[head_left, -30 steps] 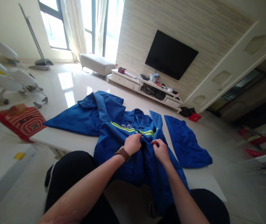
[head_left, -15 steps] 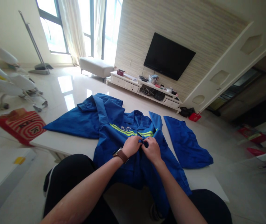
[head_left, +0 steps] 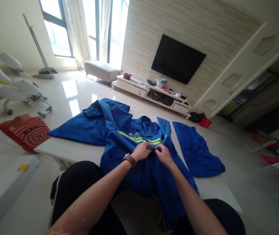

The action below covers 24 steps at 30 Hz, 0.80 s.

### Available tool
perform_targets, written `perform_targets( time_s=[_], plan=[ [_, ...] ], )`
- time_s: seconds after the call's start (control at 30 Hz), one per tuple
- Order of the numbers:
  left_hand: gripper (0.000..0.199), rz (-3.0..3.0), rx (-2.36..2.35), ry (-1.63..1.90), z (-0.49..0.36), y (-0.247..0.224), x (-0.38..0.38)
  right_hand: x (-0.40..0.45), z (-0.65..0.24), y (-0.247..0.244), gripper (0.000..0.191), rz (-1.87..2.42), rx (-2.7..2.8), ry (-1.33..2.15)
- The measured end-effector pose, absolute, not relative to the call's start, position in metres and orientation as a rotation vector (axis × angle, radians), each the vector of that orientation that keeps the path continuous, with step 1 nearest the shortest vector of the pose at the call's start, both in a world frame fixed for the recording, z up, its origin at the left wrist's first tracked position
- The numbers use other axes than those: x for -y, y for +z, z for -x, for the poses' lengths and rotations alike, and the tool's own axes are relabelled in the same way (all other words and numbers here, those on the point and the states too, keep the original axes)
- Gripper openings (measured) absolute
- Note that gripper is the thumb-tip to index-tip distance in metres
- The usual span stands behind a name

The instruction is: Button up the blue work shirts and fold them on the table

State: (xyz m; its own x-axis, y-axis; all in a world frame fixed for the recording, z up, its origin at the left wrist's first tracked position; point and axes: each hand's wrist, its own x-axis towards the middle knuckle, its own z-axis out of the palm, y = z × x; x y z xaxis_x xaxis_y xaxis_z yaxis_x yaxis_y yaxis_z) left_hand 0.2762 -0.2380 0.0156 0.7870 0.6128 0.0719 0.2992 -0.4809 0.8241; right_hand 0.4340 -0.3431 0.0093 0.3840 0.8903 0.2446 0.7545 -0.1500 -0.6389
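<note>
A blue jacket (head_left: 127, 163) with yellow-green stripes and a white chest logo lies spread over a white table (head_left: 68, 150), its collar away from me. My left hand (head_left: 141, 151), with a brown-strapped watch on the wrist, pinches the front edge of the jacket just below the stripes. My right hand (head_left: 164, 154) pinches the cloth there too, close beside the left. Any small fastener between the fingertips is too small to make out. Other blue cloth (head_left: 80, 128) lies left of the jacket, and another blue piece (head_left: 197, 150) lies to the right.
A red paper bag (head_left: 29, 132) stands at the left of the table. Beyond are a white TV cabinet (head_left: 129, 86) with small items, a wall-mounted television (head_left: 178, 58) and a grey bench (head_left: 101, 70). My knees are at the near table edge.
Both hands have shifted slightly right along the jacket front, and the fingertips have changed their hold on the cloth. The view has moved a little.
</note>
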Motion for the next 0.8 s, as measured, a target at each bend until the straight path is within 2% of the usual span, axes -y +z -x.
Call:
perform_targets(
  time_s=[0.27,0.63,0.8],
  plan=[
    [0.03,-2.022,-0.675,0.423,-0.28,0.008,0.231,0.339,-0.427,0.014,0.012,2.027,1.539,0.055],
    [0.03,-2.018,-0.748,0.43,-0.28,0.008,0.233,0.351,-0.433,0.016,0.021,1.9,1.492,0.407],
    [0.03,-2.022,-0.783,0.427,-0.28,0.008,0.236,0.352,-0.433,0.025,0.017,1.884,1.623,0.336]
  ],
)
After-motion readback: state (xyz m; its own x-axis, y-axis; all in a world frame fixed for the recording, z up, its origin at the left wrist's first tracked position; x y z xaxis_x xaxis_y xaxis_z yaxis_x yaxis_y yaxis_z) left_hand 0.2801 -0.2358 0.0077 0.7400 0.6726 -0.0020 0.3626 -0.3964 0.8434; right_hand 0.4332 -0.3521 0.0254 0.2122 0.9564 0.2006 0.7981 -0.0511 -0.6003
